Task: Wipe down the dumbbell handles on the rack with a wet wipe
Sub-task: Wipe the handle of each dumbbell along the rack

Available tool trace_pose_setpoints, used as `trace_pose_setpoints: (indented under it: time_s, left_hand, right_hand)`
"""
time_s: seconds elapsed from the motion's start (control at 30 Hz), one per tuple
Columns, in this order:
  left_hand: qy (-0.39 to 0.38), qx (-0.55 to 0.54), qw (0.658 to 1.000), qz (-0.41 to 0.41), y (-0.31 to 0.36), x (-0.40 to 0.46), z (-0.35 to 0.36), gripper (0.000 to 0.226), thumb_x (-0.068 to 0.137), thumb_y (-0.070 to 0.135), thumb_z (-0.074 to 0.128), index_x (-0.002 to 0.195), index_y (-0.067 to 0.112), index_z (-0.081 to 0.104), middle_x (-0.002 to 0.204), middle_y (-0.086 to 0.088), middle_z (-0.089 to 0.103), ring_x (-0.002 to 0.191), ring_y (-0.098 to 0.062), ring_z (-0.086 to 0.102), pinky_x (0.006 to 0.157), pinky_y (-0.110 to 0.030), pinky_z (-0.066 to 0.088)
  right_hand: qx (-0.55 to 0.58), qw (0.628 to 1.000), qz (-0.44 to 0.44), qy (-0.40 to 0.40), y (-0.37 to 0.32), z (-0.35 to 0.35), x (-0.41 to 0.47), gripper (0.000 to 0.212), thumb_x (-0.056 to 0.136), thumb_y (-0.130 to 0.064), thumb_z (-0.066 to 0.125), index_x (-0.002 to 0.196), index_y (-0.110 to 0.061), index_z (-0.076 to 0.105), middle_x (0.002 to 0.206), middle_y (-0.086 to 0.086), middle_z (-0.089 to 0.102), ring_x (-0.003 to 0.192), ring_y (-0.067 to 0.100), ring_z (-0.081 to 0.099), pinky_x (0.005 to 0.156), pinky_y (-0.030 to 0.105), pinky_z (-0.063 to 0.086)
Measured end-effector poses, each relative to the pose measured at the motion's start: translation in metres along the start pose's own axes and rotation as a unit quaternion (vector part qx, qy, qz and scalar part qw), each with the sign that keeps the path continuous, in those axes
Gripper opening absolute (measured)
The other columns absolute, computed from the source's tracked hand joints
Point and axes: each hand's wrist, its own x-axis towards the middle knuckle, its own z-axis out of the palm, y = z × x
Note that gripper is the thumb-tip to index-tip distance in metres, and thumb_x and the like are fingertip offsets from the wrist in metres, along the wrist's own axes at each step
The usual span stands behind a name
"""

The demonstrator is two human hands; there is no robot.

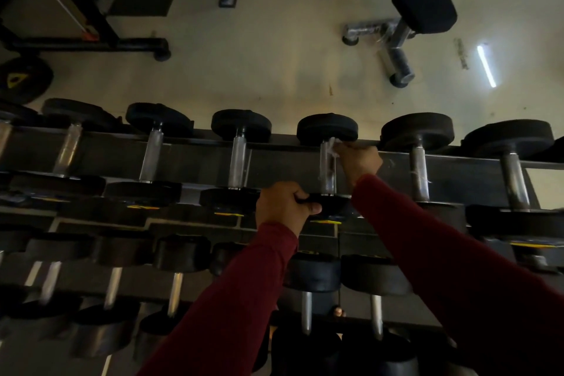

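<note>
A person in dark red sleeves leans over the top row of a dumbbell rack (189, 159) that runs across the middle of the frame. The left hand (282, 207), just below centre, has its fingers curled over the near black head of one dumbbell (327, 131), thumb pressed along its front edge. The right hand (358, 160), just right of centre, pinches a thin white wet wipe (332, 146) against the upper end of that dumbbell's chrome handle (327, 172), close to the far head; its fingers are bunched together on the wipe. More dumbbells sit on either side and on the lower row. A padded bench (422, 6) stands on the pale floor at upper right.
</note>
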Motion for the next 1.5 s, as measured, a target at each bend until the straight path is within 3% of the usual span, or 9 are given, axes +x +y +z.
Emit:
trace_pose_setpoints:
  time_s: [0.13, 0.27, 0.4, 0.57, 0.8, 0.9, 1.03, 1.33, 1.5]
  left_hand:
    - [-0.002, 0.000, 1.000, -0.003, 0.000, -0.001, -0.001, 0.028, 0.061, 0.037, 0.092, 0.079, 0.026, 0.072, 0.083, 0.012, 0.068, 0.082, -0.009, 0.065, 0.082, -0.034, 0.057]
    - [0.002, -0.002, 1.000, -0.002, 0.001, 0.000, -0.001, 0.030, 0.060, 0.039, 0.092, 0.081, 0.027, 0.074, 0.086, 0.012, 0.069, 0.083, -0.008, 0.065, 0.083, -0.034, 0.057]
    - [-0.003, -0.009, 1.000, -0.006, -0.001, 0.000, 0.000, 0.028, 0.061, 0.037, 0.092, 0.077, 0.027, 0.072, 0.081, 0.012, 0.069, 0.081, -0.008, 0.066, 0.080, -0.034, 0.058]
    - [0.002, -0.014, 1.000, -0.005, 0.000, -0.001, -0.001, 0.026, 0.061, 0.034, 0.092, 0.075, 0.027, 0.071, 0.078, 0.012, 0.068, 0.078, -0.006, 0.066, 0.079, -0.033, 0.058]
    - [0.006, -0.008, 1.000, -0.002, 0.001, -0.002, 0.000, 0.027, 0.062, 0.034, 0.092, 0.079, 0.025, 0.073, 0.079, 0.012, 0.068, 0.078, -0.006, 0.065, 0.078, -0.029, 0.057]
    - [0.006, -0.008, 1.000, 0.004, -0.001, -0.002, 0.001, 0.027, 0.061, 0.034, 0.092, 0.077, 0.025, 0.073, 0.078, 0.013, 0.068, 0.077, -0.005, 0.065, 0.076, -0.027, 0.057]
    - [0.007, -0.013, 1.000, 0.005, -0.004, -0.001, 0.002, 0.027, 0.060, 0.036, 0.093, 0.075, 0.027, 0.072, 0.078, 0.012, 0.069, 0.078, -0.006, 0.066, 0.078, -0.033, 0.058]
    - [0.015, -0.019, 1.000, 0.011, -0.005, 0.000, 0.003, 0.028, 0.058, 0.036, 0.094, 0.074, 0.027, 0.072, 0.078, 0.014, 0.069, 0.078, -0.003, 0.066, 0.079, -0.032, 0.058]
    - [0.015, -0.019, 1.000, 0.003, -0.002, -0.002, 0.003, 0.027, 0.059, 0.033, 0.093, 0.073, 0.027, 0.071, 0.076, 0.013, 0.069, 0.075, -0.001, 0.065, 0.077, -0.031, 0.058]
  right_hand:
    - [-0.034, 0.998, -0.051, 0.020, 0.003, 0.002, 0.005, 0.022, 0.089, -0.034, 0.070, 0.080, -0.015, 0.074, 0.075, -0.002, 0.069, 0.073, 0.014, 0.064, 0.088, 0.029, 0.050]
    - [-0.014, 0.996, 0.082, -0.045, 0.007, 0.000, 0.024, 0.026, 0.070, -0.039, 0.071, 0.079, -0.015, 0.069, 0.091, 0.011, 0.075, 0.080, 0.023, 0.070, 0.089, 0.041, 0.057]
    - [-0.126, 0.985, -0.107, 0.048, -0.002, 0.003, -0.001, 0.021, 0.091, -0.027, 0.066, 0.080, -0.010, 0.074, 0.081, 0.009, 0.074, 0.077, 0.024, 0.069, 0.077, 0.026, 0.050]
    - [-0.315, 0.853, -0.416, 0.024, 0.004, 0.002, -0.003, 0.014, 0.094, -0.011, 0.059, 0.090, -0.011, 0.073, 0.089, 0.008, 0.068, 0.076, 0.017, 0.058, 0.067, 0.026, 0.043]
    - [-0.457, 0.753, -0.469, -0.069, 0.003, 0.016, 0.011, 0.028, 0.091, -0.009, 0.058, 0.115, -0.013, 0.070, 0.115, 0.007, 0.067, 0.112, 0.027, 0.057, 0.087, 0.038, 0.056]
    - [-0.333, 0.848, -0.412, -0.013, 0.004, 0.006, -0.003, 0.016, 0.094, -0.013, 0.059, 0.097, -0.015, 0.074, 0.095, 0.004, 0.071, 0.082, 0.017, 0.067, 0.073, 0.027, 0.057]
    - [-0.105, 0.990, -0.090, 0.008, 0.011, -0.005, -0.003, 0.026, 0.096, -0.034, 0.062, 0.076, -0.017, 0.066, 0.072, -0.002, 0.066, 0.065, 0.009, 0.064, 0.078, 0.018, 0.056]
    - [-0.220, 0.971, -0.010, -0.090, 0.000, -0.010, 0.018, 0.037, 0.088, -0.049, 0.067, 0.091, -0.013, 0.065, 0.091, 0.005, 0.071, 0.086, 0.018, 0.070, 0.088, 0.038, 0.058]
    - [-0.391, 0.908, -0.035, -0.146, 0.023, -0.023, -0.014, 0.034, 0.086, -0.049, 0.071, 0.093, -0.017, 0.063, 0.082, 0.000, 0.065, 0.067, 0.007, 0.063, 0.054, 0.019, 0.048]
